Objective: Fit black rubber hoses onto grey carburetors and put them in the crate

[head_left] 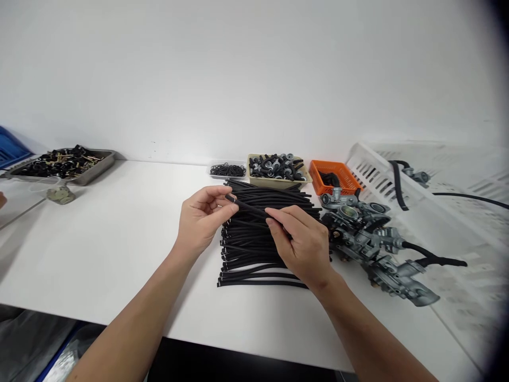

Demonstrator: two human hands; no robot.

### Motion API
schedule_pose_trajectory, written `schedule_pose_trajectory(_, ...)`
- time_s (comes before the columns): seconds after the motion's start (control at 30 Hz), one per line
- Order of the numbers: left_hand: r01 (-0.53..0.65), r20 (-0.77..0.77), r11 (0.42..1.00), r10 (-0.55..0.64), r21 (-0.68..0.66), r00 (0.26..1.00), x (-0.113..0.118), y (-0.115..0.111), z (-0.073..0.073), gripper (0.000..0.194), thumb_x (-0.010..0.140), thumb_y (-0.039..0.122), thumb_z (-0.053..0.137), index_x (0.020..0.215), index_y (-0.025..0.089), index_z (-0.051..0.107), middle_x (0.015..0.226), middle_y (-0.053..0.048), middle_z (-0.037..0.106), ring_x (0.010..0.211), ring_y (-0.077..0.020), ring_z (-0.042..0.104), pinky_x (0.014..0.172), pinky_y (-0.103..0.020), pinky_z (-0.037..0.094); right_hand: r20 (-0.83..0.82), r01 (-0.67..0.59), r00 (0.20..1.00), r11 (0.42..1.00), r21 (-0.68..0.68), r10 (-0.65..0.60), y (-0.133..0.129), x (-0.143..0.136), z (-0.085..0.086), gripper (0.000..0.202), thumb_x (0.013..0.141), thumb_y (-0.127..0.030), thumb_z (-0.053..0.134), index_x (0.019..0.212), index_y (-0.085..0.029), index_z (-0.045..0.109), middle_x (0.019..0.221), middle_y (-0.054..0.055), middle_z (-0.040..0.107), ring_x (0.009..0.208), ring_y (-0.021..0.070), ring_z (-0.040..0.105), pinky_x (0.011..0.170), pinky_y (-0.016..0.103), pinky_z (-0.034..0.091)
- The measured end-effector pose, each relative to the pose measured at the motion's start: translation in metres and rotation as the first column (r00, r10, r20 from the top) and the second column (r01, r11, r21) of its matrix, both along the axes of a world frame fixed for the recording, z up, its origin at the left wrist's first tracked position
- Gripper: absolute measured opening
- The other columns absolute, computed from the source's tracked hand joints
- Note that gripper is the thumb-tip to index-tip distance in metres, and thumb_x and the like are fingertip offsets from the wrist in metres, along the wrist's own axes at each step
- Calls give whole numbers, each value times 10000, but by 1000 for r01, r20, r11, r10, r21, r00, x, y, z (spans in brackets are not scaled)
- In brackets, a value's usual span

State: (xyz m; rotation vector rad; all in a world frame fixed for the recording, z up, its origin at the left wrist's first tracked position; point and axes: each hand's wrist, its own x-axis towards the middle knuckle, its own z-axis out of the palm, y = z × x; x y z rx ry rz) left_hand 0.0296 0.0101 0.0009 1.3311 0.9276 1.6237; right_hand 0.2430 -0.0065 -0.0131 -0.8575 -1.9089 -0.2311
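Over the middle of the table I hold a black rubber hose (251, 207) above a heap of similar hoses. My left hand (202, 216) pinches it close to its left end, where a small shiny metal clip (234, 200) sits. Further along, my right hand (301, 242) grips the hose between thumb and fingers. Below, the many black hoses (254, 248) lie side by side, most with a small clip at the left end. Part of this heap is hidden behind my right hand.
Several metal carburetors (360, 228) crowd the right, beside a white plastic crate (401, 223). Along the wall stand a clear tray of black rings (228, 170), a beige bin (278, 183) and an orange basket (345, 187). A metal tray (97, 166) stands far left, near a person's hand (2, 200).
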Motion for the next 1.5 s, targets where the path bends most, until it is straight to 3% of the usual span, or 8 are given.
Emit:
schedule_pose_trajectory(0.1, -112, -33, 993, 113, 48, 993, 3, -2, 3, 194, 760, 170, 850, 922, 265, 801, 788, 13, 742, 731, -136, 701, 722, -317, 636, -2, 8, 1000, 1000, -7, -8, 0, 0, -1, 163, 1037, -124, 624, 1117, -147, 765, 863, 54, 746, 742, 151, 691, 667, 276, 570)
schedule_pose_trajectory(0.3, -203, -256, 923, 293, 326, 921, 2, -4, -1, 190, 840, 124, 769, 986, 243, 794, 1006, -6, 788, 805, -117, 740, 717, -264, 656, 18, -13, 1000, 1000, -26, 14, -2, 0, -1, 176, 1028, -127, 617, 1101, -120, 778, 736, 15, 674, 623, 122, 597, 582, 263, 482)
schedule_pose_trajectory(0.37, -200, -314, 872, 362, 447, 878, 1, -2, -3, 201, 854, 92, 740, 991, 230, 791, 998, -6, 793, 815, -114, 743, 718, -254, 667, 38, -9, 999, 999, -31, 10, -2, 0, -2, 173, 1033, -160, 631, 1099, -123, 787, 680, -12, 619, 583, 113, 547, 553, 261, 442)
schedule_pose_trajectory(0.47, -187, -368, 747, 509, 638, 778, -2, 1, -4, 204, 840, 49, 715, 962, 197, 784, 935, -14, 800, 776, -111, 736, 695, -246, 667, 68, -9, 998, 1000, -22, 10, -2, 2, -3, 170, 1037, -200, 662, 1094, -120, 800, 644, -32, 560, 557, 105, 496, 537, 263, 406)
schedule_pose_trajectory(0.57, -171, -390, 673, 596, 720, 702, -3, 4, -6, 197, 824, 32, 711, 952, 168, 776, 903, -29, 804, 728, -101, 719, 670, -233, 647, 83, -13, 996, 1000, -18, 14, -2, 2, -4, 169, 1037, -193, 666, 1089, -113, 805, 645, -33, 557, 554, 102, 486, 545, 264, 402)
schedule_pose_trajectory(0.87, -140, -424, 643, 637, 753, 643, -1, 3, -9, 188, 818, 53, 705, 953, 169, 766, 897, -34, 820, 793, -141, 775, 713, -246, 657, 166, -37, 985, 999, -21, 40, -6, -4, -4, 196, 1049, -211, 655, 1122, -98, 798, 652, -28, 602, 561, 118, 495, 582, 290, 385)
schedule_pose_trajectory(1.5, -109, -445, 633, 645, 766, 622, -1, 4, -10, 189, 842, 32, 682, 925, 160, 793, 890, -38, 844, 802, -141, 804, 726, -226, 660, 162, -62, 984, 996, -66, 72, -9, -6, -3, 178, 1028, -182, 646, 1045, -110, 807, 614, -44, 576, 540, 111, 458, 574, 307, 325)
